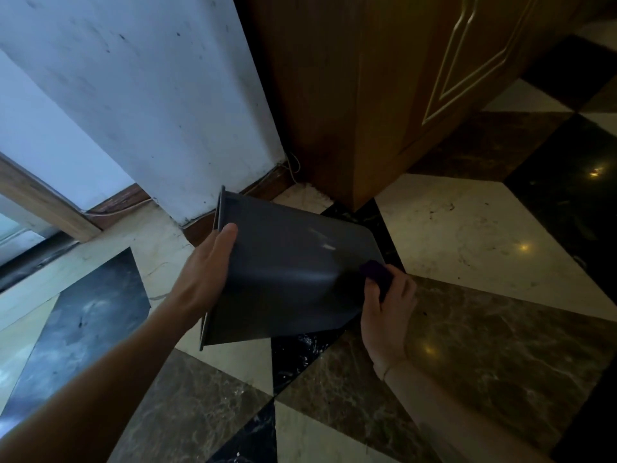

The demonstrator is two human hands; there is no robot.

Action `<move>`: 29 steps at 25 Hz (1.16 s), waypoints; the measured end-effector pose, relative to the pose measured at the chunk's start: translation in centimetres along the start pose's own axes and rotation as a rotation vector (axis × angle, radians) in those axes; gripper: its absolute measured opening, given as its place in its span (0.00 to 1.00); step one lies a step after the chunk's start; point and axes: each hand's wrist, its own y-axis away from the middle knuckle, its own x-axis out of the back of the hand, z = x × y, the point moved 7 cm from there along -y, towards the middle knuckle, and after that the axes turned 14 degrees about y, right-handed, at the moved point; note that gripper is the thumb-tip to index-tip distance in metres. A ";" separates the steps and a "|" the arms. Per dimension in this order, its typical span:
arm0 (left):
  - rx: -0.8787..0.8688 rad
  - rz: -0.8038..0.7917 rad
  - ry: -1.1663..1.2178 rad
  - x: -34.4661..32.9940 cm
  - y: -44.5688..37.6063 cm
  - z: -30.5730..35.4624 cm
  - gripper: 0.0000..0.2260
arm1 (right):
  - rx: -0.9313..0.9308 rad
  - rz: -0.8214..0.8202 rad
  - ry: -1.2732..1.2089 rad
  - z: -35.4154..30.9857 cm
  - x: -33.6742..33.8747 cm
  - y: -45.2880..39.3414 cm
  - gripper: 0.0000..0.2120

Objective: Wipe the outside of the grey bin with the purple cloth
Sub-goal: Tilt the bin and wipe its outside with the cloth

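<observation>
The grey bin is tipped on its side above the floor, its open rim facing left and its base to the right. My left hand grips it near the rim, thumb on the upper face. My right hand holds the purple cloth bunched against the bin's base corner on the right. Most of the cloth is hidden by my fingers and the bin.
A white wall pillar with a wooden skirting stands behind the bin. A wooden cabinet rises at the back right. The patterned marble floor spreads all around, with a door threshold at the far left.
</observation>
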 end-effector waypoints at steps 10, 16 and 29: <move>-0.226 -0.093 -0.036 -3.4 4.5 1.3 0.12 | 0.507 0.035 0.119 -12.6 1.2 2.8 0.18; -0.286 -0.043 0.001 -2.9 5.2 0.8 0.23 | 0.658 0.004 0.324 -13.2 -1.3 2.1 0.20; -0.264 0.024 0.062 -3.0 5.5 0.2 0.22 | 0.647 -0.029 0.295 -15.9 -1.8 2.0 0.18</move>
